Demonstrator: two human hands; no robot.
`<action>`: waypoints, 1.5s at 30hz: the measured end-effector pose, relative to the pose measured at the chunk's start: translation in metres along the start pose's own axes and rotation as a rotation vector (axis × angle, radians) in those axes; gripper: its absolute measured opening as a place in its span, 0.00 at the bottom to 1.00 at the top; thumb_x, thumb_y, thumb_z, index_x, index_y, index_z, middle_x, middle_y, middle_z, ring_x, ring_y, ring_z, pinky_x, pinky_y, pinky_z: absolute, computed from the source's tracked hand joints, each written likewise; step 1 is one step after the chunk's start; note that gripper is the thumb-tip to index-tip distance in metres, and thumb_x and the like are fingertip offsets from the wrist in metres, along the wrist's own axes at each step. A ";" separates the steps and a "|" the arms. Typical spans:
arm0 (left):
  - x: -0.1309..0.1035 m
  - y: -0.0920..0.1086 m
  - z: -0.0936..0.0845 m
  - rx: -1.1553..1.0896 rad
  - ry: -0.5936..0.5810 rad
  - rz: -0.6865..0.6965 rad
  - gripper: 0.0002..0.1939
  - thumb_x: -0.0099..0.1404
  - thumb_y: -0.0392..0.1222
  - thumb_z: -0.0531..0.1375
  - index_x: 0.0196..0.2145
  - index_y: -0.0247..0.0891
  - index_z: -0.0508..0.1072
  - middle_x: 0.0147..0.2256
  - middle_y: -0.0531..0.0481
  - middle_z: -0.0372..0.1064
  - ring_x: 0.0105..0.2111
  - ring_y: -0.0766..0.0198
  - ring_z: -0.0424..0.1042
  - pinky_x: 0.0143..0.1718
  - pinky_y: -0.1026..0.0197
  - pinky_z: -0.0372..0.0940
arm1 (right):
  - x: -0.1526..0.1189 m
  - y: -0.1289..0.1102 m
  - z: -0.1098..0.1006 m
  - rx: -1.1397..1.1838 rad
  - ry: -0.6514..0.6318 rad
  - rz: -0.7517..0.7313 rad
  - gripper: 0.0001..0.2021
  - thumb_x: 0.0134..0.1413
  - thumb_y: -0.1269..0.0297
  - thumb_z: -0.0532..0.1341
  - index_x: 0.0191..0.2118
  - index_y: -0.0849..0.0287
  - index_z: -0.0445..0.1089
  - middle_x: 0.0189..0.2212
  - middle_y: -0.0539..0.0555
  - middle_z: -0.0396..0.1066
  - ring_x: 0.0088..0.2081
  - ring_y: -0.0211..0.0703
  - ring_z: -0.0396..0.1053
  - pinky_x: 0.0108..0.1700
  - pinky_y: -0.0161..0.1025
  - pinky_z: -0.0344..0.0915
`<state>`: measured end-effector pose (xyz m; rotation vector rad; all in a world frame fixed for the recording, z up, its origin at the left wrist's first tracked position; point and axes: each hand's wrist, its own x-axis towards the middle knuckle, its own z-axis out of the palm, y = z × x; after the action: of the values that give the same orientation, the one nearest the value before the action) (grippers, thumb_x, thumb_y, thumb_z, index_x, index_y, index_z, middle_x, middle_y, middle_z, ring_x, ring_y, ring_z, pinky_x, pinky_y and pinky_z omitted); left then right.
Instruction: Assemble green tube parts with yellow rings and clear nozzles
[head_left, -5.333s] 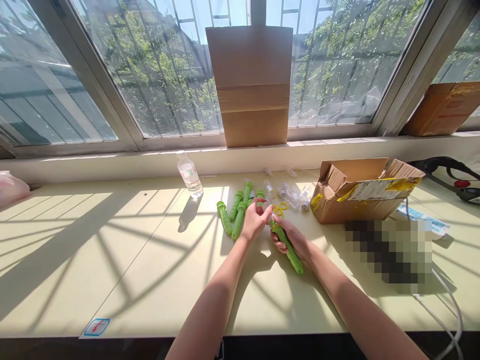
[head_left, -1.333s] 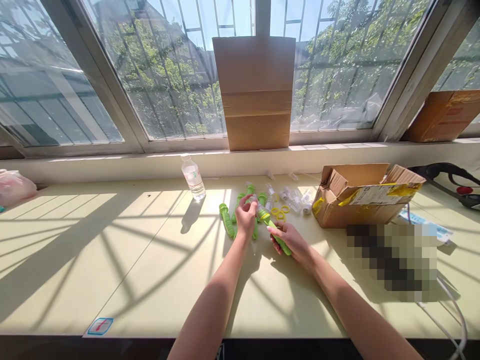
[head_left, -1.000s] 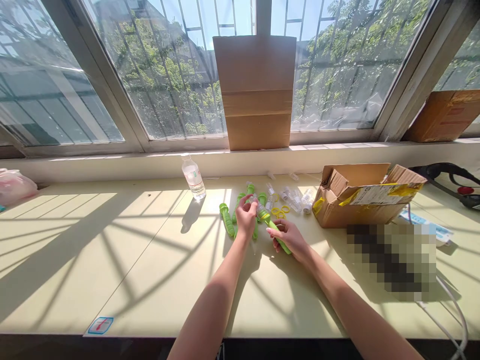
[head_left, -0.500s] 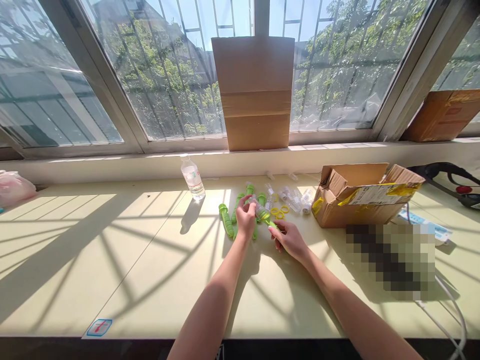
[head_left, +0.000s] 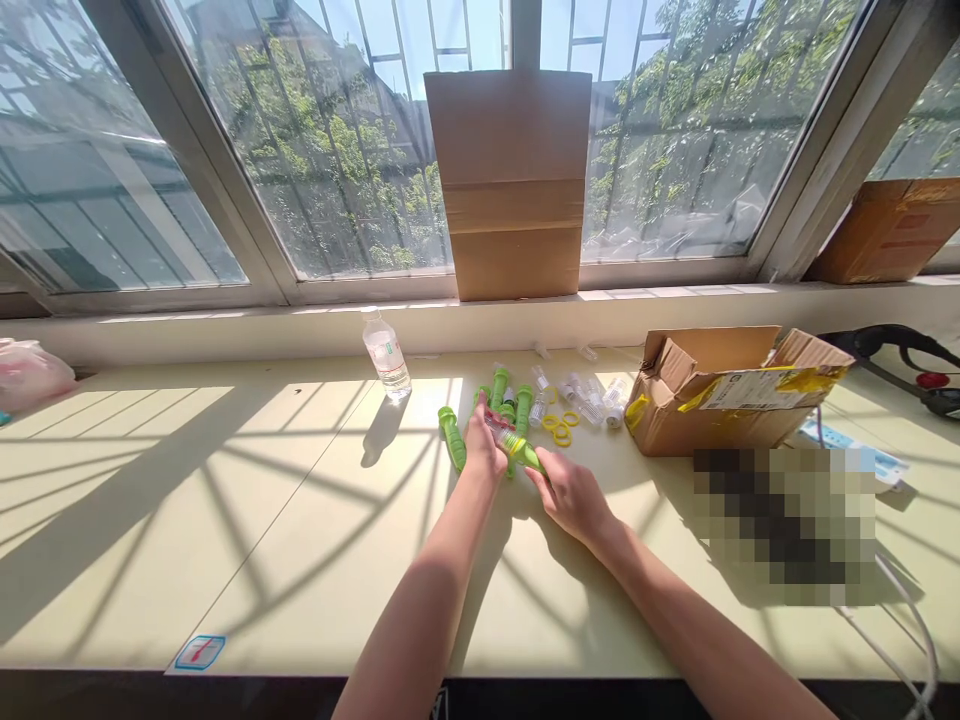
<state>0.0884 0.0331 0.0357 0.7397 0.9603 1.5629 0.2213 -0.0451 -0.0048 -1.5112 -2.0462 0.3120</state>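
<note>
My left hand (head_left: pixel 486 445) is closed around the clear plastic tube (head_left: pixel 498 428) of a tilted piece. At its lower right end, my right hand (head_left: pixel 574 490) grips the green plastic handle (head_left: pixel 531 457), which is joined to or meets the tube. My fingers hide part of both. Beside and behind my hands lie several green ribbed handles (head_left: pixel 451 438), some partly covered by my left hand. Yellow rings (head_left: pixel 556 428) rest just beyond my right hand, and several clear plastic tubes (head_left: pixel 590 402) lie scattered behind them.
A water bottle (head_left: pixel 388 360) stands at the back left. On the right is an open cardboard box (head_left: pixel 720 425), with a power strip (head_left: pixel 862 455) and cables behind a blurred patch. A cardboard sheet (head_left: pixel 517 240) leans against the window. A plastic bag (head_left: pixel 34 375) sits far left.
Both hands have shifted slightly down and toward the left with the green-handled tube, which now lies flatter. My right hand has turned, its fingers wrapping the handle more closely.
</note>
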 end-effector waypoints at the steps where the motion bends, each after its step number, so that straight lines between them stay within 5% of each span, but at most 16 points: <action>1: 0.000 0.002 -0.001 -0.023 0.007 -0.013 0.30 0.60 0.70 0.60 0.22 0.45 0.52 0.17 0.58 0.48 0.19 0.68 0.55 0.25 0.59 0.62 | -0.001 -0.003 0.000 0.056 -0.003 0.002 0.10 0.67 0.60 0.53 0.39 0.57 0.68 0.33 0.57 0.73 0.31 0.44 0.66 0.32 0.38 0.54; 9: -0.005 0.021 -0.002 -0.291 -0.143 -0.197 0.31 0.57 0.63 0.68 0.18 0.42 0.55 0.15 0.61 0.45 0.16 0.73 0.49 0.21 0.64 0.57 | 0.001 -0.009 -0.002 0.715 -0.156 0.114 0.19 0.63 0.48 0.54 0.28 0.56 0.63 0.22 0.48 0.61 0.25 0.39 0.57 0.28 0.36 0.54; 14: -0.007 0.021 0.001 -0.302 -0.136 -0.146 0.29 0.56 0.62 0.69 0.19 0.42 0.58 0.16 0.59 0.50 0.17 0.71 0.54 0.23 0.61 0.61 | 0.000 -0.004 0.000 0.296 0.036 0.060 0.10 0.63 0.60 0.55 0.43 0.56 0.72 0.31 0.54 0.74 0.31 0.44 0.66 0.32 0.37 0.57; 18: -0.007 0.013 0.004 -0.273 -0.052 -0.099 0.27 0.57 0.63 0.68 0.20 0.43 0.59 0.18 0.57 0.55 0.19 0.69 0.57 0.26 0.57 0.65 | -0.001 -0.004 -0.002 -0.033 0.107 0.050 0.16 0.62 0.67 0.55 0.53 0.57 0.70 0.38 0.59 0.76 0.36 0.47 0.71 0.32 0.37 0.54; 24: -0.007 0.009 0.003 -0.270 -0.027 -0.127 0.31 0.56 0.65 0.68 0.19 0.44 0.54 0.15 0.59 0.47 0.16 0.70 0.49 0.20 0.59 0.57 | -0.004 -0.016 -0.003 -0.084 -0.001 0.123 0.03 0.59 0.69 0.57 0.35 0.57 0.68 0.26 0.56 0.71 0.24 0.42 0.63 0.28 0.40 0.46; 29: -0.008 0.013 0.001 -0.270 -0.170 -0.194 0.32 0.56 0.67 0.67 0.18 0.43 0.54 0.16 0.60 0.43 0.16 0.71 0.46 0.18 0.62 0.53 | -0.004 -0.020 -0.004 0.099 -0.040 0.213 0.08 0.57 0.66 0.58 0.28 0.54 0.59 0.18 0.47 0.61 0.20 0.37 0.54 0.27 0.37 0.46; 35: -0.010 0.021 -0.004 -0.282 -0.284 -0.239 0.32 0.56 0.67 0.67 0.17 0.41 0.56 0.16 0.59 0.42 0.16 0.72 0.44 0.16 0.64 0.51 | 0.000 -0.019 -0.004 0.710 -0.330 0.245 0.16 0.61 0.54 0.54 0.24 0.54 0.54 0.16 0.44 0.56 0.19 0.35 0.53 0.24 0.35 0.48; 40: -0.012 0.015 0.006 -0.253 -0.139 -0.180 0.28 0.55 0.66 0.69 0.22 0.41 0.63 0.17 0.58 0.52 0.18 0.71 0.54 0.22 0.61 0.61 | -0.001 -0.014 0.000 0.259 -0.061 0.205 0.09 0.60 0.62 0.57 0.28 0.55 0.60 0.20 0.47 0.63 0.22 0.38 0.58 0.26 0.36 0.47; 45: -0.016 0.005 0.017 -0.255 0.010 -0.127 0.27 0.55 0.63 0.70 0.22 0.42 0.61 0.19 0.58 0.56 0.20 0.70 0.58 0.27 0.59 0.66 | -0.002 -0.013 0.001 -0.253 0.043 0.219 0.05 0.62 0.69 0.55 0.35 0.57 0.67 0.26 0.56 0.72 0.24 0.42 0.65 0.27 0.39 0.44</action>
<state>0.1036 0.0203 0.0482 0.4831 0.7807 1.5426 0.2110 -0.0514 -0.0001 -1.8845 -1.9464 0.1046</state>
